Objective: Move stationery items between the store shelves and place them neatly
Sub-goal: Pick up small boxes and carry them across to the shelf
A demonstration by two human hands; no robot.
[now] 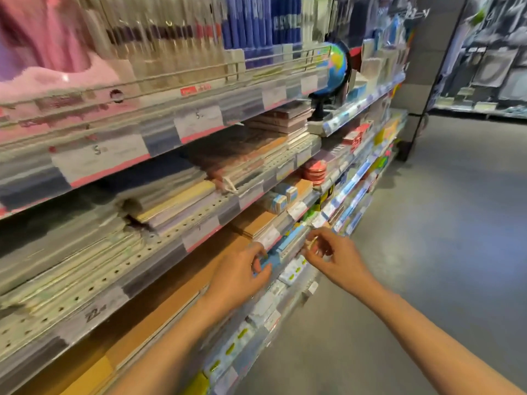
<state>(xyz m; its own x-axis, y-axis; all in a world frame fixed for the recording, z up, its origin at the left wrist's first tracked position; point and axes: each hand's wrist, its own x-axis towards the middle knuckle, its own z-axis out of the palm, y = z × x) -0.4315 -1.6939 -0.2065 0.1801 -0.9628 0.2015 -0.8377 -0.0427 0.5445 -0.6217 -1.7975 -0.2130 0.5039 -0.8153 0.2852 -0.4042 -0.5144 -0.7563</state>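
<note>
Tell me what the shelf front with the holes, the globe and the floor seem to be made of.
Shelf front: likely painted sheet metal, pale and flat with rows of punched holes.
Globe: probably glossy plastic, given its bright printed surface and black stand; blur leaves it open.
Floor: looks like smooth grey concrete or vinyl, matt and seamless.

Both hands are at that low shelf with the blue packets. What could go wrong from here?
1. The left hand holds a flat light-blue packet right at the shelf lip; a loose grip could drop it to the grey floor.
2. The right hand works close beside it among small white packets with green marks, which it might knock off.
</note>
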